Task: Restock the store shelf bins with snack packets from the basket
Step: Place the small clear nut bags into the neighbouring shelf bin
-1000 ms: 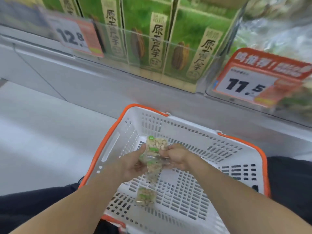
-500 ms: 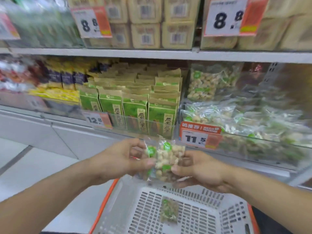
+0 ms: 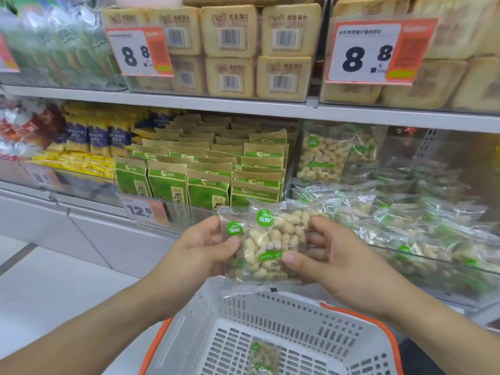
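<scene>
Shop shelving fills my view. Two clear peanut packets with green round labels (image 3: pixel 270 244) overlap, pinched from both sides by my left hand (image 3: pixel 205 247) and right hand (image 3: pixel 332 253), above the white slotted basket with orange rim (image 3: pixel 378 331). Risk, I judge: slick film lets the rear packet slide free before reaching the clear-fronted peanut bin (image 3: pixel 405 228).

Green seed bags (image 3: pixel 173 186) stand behind a 12.8 price tag (image 3: pixel 144 212); beige barcoded packs (image 3: pixel 230 31) sit above.
</scene>
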`<state>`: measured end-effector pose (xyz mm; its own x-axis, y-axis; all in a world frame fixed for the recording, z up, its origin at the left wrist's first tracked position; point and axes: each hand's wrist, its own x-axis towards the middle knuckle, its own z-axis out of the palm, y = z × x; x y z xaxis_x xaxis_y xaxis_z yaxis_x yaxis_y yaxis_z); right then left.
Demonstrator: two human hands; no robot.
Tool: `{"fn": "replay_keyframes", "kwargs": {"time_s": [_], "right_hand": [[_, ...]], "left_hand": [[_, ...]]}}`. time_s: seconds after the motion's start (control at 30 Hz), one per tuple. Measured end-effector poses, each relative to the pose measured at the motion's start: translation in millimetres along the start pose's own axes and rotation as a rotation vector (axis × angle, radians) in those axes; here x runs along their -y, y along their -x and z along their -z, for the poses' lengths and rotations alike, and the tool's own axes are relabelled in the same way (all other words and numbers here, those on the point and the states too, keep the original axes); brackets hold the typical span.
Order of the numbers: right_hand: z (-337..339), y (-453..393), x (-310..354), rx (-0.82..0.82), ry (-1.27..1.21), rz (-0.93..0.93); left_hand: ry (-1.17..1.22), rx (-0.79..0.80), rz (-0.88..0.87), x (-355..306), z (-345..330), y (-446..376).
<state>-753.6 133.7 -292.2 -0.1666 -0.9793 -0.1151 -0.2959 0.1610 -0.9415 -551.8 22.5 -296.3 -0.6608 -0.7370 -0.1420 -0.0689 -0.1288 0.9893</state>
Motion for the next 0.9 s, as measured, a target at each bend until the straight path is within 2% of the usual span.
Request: {"fn": "replay_keyframes", "kwargs": {"time_s": [0.1,0.2,0.33,0.53,0.67,0.77,0.9], "right_hand": [[3.9,-4.4,-1.0,0.007,0.063,0.039],[5.2,-6.6,-3.1,-0.051,0.105,0.087],[6.0,-3.9,-1.3,-0.094,0.058,0.13],[21.7,4.7,5.4,0.004,-0.058,0.126],[20.5,9.0,7.5,0.039,-0.093,0.138],[17.7,10.5,7.8,0.002,-0.141,0.098],[22.6,12.3,14.9,-0.165,-0.024,0.2]], "left_hand": [[0.04,0.02,0.021,-2.0,-8.2,-6.4],[-0.008,0.058,-0.036,-2.2,-20.8,-3.2],[-0.034,0.025,-0.11,-2.3,-27.0,-6.3],[-0.041,0.161,-0.227,-10.5,-29.9,-6.0],[-0.025,0.184,-0.267,-10.9,-32.9,-7.3],[-0.187,0.175,-0.322,-12.3,-40.0,-6.0],[-0.374,0.087,-0.383,-14.8,-49.9,-5.2]]}}
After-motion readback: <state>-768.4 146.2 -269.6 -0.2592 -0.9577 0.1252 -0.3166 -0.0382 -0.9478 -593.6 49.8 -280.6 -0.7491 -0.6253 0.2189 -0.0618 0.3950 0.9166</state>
